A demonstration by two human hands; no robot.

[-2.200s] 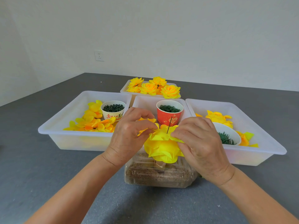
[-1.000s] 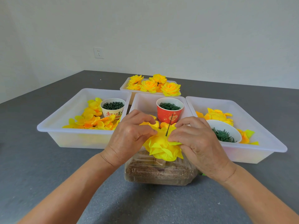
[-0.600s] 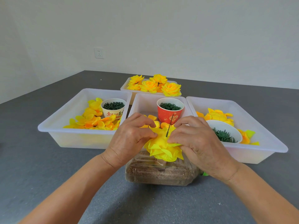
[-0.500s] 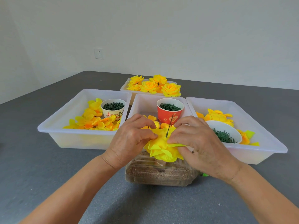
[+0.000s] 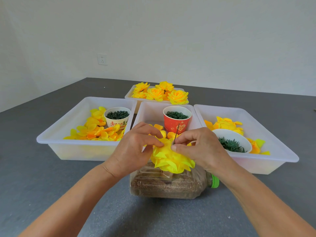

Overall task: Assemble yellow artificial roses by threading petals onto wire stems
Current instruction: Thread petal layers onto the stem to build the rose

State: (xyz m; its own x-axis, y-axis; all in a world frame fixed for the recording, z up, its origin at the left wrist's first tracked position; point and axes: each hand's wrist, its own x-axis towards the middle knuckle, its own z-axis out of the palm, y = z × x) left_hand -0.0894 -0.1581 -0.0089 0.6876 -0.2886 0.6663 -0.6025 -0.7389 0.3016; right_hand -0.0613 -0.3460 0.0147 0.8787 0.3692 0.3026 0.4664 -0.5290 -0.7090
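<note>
While both hands work at centre frame, the half-built yellow rose [image 5: 171, 159] sits on a thin dark wire stem [image 5: 176, 134] that pokes up out of its middle. Left hand [image 5: 135, 147]: fingers curled, thumb and forefinger pinching the petal layer on the left side. Right hand [image 5: 200, 147]: fingertips pinching the petals right at the base of the wire, other fingers curled above. Rose hangs directly over a clear plastic jug [image 5: 169, 183] lying on its side on the grey desk [image 5: 42, 194], green cap pointing right, brown granular fill inside. Can't tell whether the rose touches the jug.

Behind the hands, three white trays in a row:
- left tray [image 5: 56, 134]: loose yellow-orange petals [image 5: 95, 130] plus a white paper cup [image 5: 117, 117] of dark green parts
- middle tray [image 5: 150, 108]: red paper cup [image 5: 177, 120] of dark green rings, a few orange petals beside it
- right tray [image 5: 273, 139]: yellow petal stack [image 5: 225, 124], white bowl [image 5: 239, 139] of green calyx pieces

Farther back, a fourth tray holds finished roses [image 5: 160, 93]. Wall socket [image 5: 102, 59] on the white wall behind.
</note>
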